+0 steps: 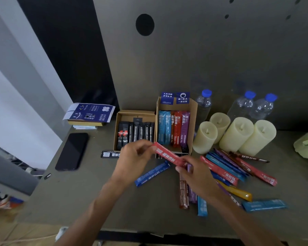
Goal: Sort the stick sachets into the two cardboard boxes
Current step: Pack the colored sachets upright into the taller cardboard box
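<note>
Both hands, left (134, 158) and right (194, 174), pinch opposite ends of a flat, glossy red stick sachet (169, 156) just before two open cardboard boxes (137, 113).

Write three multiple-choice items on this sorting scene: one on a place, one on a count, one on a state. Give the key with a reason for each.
1. Where does the phone lie?
A. left of the boxes
B. inside the right box
C. on top of the candles

2. How many candles stand on the table?
A. two
B. four
C. six

3. What is the state of the red sachet?
A. lying flat in the left box
B. held between both hands above the table
C. pinned beneath a bottle

Key: 1 A, the phone rests on the table left of the left box. 2 B, four pale candles stand by the right box. 3 B, the left hand and right hand each grip one end.
</note>
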The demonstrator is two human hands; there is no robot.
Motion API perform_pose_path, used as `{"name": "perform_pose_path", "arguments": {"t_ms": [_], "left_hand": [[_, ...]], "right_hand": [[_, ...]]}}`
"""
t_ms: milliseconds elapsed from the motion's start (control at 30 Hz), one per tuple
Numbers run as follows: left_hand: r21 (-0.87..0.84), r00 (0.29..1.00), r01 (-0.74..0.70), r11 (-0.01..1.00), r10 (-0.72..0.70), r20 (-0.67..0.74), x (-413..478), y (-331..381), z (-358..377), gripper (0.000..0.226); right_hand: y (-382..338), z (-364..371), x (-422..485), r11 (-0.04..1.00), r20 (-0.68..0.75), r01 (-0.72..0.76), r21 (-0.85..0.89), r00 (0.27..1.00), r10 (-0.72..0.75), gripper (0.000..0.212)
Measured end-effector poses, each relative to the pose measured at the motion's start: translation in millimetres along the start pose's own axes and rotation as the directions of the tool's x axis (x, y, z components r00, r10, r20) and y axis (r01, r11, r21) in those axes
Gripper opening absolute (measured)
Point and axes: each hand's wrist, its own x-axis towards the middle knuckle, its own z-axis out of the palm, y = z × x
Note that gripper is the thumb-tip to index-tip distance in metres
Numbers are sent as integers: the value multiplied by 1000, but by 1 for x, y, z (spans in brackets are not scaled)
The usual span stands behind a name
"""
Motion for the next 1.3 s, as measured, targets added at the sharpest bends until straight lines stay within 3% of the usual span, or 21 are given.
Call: {"name": "perform_pose_path", "arguments": {"t_ms": [133, 333, 400, 500, 567, 600, 667, 733, 800, 900, 1033, 1167, 1300], "left_hand": [[-84, 996, 45, 995, -51, -70, 10, 5, -6, 10], [-113, 992, 71, 991, -82, -97, 16, 2, -6, 12], [-130, 991, 74, 989, -88, -100, 18, 1, -4, 11], [-169, 989, 87, 982, -105, -102, 20, 3, -1, 12], [-206, 989, 104, 973, -124, -86, 22, 3, 2, 14], [-246, 988, 121, 962, -142, -68, 22, 4, 3, 17], [-364, 980, 182, 913, -201, -14, 24, 4, 5, 26], [-397, 970, 230, 889, -243, 17, 26, 3, 7, 27], [-430, 966, 251, 867, -250, 60, 28, 3, 8, 26], [-468, 970, 243, 850, -204, 132, 32, 6, 8, 27], [-416, 980, 195, 888, -165, 108, 38, 10, 7, 21], [-369, 988, 155, 916, -136, 79, 44, 12, 7, 18], [-353, 991, 130, 927, -110, 76, 48, 15, 11, 18]], "right_hand": [[-12, 2, -7, 977, 137, -58, 206, 990, 30, 17], [-17, 0, -13, 946, 176, -67, 317, 984, 10, 12], [-18, 1, -15, 940, 162, -79, 331, 986, 26, 20], [-18, 4, -18, 998, 39, -24, 52, 999, 22, 34], [-16, 6, -18, 984, -34, 45, -170, 998, -51, 29], [-16, 6, -17, 982, -40, 62, -178, 997, -70, 23], [-19, 6, -17, 995, 11, 26, 101, 1000, -27, 13], [-22, 5, -18, 900, 115, -76, 429, 993, 29, 23], [-24, 2, -20, 815, 195, -138, 563, 980, 32, 29], [-23, 0, -20, 761, 320, -235, 605, 947, 38, 33], [-20, 1, -20, 755, 380, -292, 588, 923, 61, 32], [-19, 4, -15, 920, 191, -131, 368, 980, 63, 20], [-24, 5, -3, 974, 52, 5, 225, 998, -17, 13]]}}
